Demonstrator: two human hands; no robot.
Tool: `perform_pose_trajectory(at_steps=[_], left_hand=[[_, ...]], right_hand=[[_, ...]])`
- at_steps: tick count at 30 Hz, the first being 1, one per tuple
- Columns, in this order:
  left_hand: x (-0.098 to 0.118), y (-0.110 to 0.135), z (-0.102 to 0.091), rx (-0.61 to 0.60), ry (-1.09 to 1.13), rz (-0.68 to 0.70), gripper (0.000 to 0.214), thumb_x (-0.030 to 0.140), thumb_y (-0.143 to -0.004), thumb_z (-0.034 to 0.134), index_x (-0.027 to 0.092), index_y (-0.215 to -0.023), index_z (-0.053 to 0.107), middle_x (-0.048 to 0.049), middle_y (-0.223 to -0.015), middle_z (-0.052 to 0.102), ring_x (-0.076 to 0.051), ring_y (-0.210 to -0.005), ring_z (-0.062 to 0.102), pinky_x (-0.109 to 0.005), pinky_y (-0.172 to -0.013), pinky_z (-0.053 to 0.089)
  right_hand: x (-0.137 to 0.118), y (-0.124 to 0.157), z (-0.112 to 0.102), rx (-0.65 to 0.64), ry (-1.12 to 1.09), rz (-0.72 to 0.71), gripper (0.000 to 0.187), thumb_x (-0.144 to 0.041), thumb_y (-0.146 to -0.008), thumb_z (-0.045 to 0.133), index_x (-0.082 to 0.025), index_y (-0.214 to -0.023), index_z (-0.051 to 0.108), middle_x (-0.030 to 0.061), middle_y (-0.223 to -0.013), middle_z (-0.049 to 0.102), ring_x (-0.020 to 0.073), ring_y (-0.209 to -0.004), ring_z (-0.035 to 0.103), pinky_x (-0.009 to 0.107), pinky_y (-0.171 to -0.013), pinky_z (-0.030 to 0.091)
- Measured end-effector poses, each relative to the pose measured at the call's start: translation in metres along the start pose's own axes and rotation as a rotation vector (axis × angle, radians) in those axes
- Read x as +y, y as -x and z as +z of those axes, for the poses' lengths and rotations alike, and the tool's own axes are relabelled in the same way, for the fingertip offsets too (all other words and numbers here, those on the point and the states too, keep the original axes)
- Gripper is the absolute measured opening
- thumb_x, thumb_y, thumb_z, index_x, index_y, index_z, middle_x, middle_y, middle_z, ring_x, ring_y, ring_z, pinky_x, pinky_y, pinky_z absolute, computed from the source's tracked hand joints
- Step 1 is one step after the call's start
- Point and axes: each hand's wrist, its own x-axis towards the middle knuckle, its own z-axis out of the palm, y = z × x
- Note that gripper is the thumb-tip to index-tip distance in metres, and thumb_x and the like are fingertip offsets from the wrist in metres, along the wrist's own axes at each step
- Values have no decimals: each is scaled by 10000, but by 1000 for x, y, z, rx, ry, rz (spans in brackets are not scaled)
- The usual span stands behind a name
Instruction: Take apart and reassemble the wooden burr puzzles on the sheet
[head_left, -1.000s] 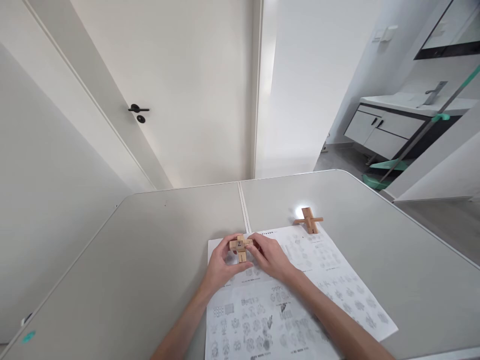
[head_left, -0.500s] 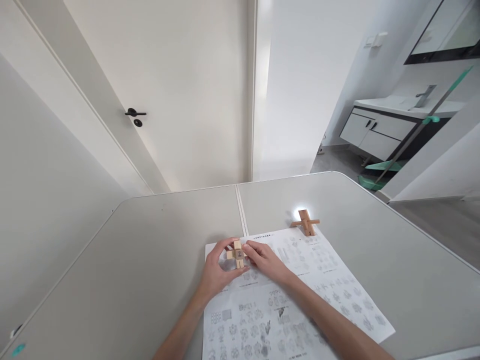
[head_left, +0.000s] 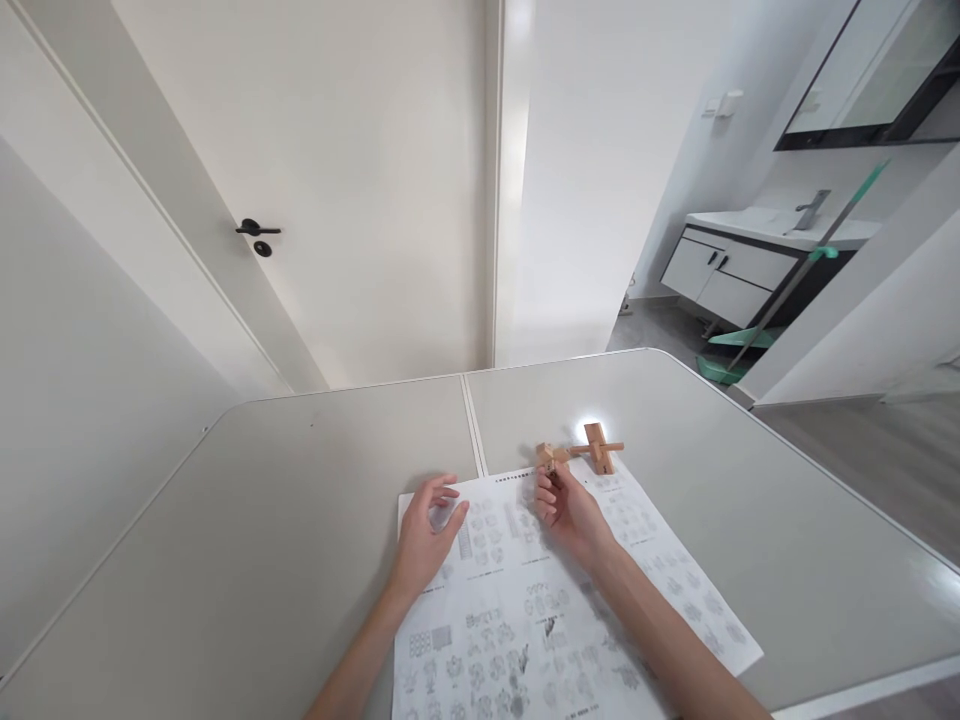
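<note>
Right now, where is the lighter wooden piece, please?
In the head view, right of centre, the lighter piece is at the right hand, beside the darker cross.

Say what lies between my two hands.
Just the printed sheet, with no object on it there, shows between the left hand and the right hand in the head view.

What looks like a home.
A white door (head_left: 375, 180) with a black handle (head_left: 259, 229) ahead; farther off at right, a sink cabinet (head_left: 735, 270), tap (head_left: 811, 209) and mirror (head_left: 862, 75).
</note>
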Motion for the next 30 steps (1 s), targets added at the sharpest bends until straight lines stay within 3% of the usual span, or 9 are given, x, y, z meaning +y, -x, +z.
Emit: perform_pose_trajectory(at_steps=[3, 7, 10, 14, 30], left_hand=[[0, -1, 0, -6, -6, 21, 317, 428, -946, 618, 262, -1217, 623, -70, -1096, 709, -230, -1015, 693, -325, -746, 561], [1, -2, 0, -19, -6, 59, 241, 405, -968, 587, 261, -1152, 643, -56, -1117, 690, -209, -1023, 683, -344, -840, 564], [2, -2, 0, -25, -27, 82, 201, 384, -969, 584, 260, -1105, 665, -46, -1101, 697, -199, -998, 688, -343, -865, 564], [5, -3, -1, -36, -48, 106, 190, 378, -969, 576, 242, -1055, 676, -52, -1055, 717, -206, -971, 692, -360, -867, 569], [7, -12, -3, -102, -96, 106, 173, 357, -982, 541, 246, -991, 673, -22, -995, 720, -193, -945, 678, -315, -821, 536]], right_hand=[[-1, 17, -2, 1, 50, 25, 289, -496, -883, 706, -222, -901, 615, -2, -748, 496, 120, -535, 394, 247, -429, 334], [1, 50, -2, -178, 450, 38, 296, -496, -947, 649, -211, -879, 613, -5, -742, 520, 126, -581, 439, 259, -511, 362], [3, 66, -6, -289, 731, -26, 360, -535, -974, 585, -213, -817, 561, -17, -695, 530, 128, -562, 435, 268, -530, 357], [7, 71, -13, -385, 931, -122, 340, -517, -1008, 517, -222, -845, 563, -23, -670, 537, 145, -573, 450, 274, -546, 354], [16, 68, -15, -331, 1107, -311, 257, -366, -1024, 495, -212, -839, 587, -19, -674, 580, 147, -600, 472, 256, -568, 348]])
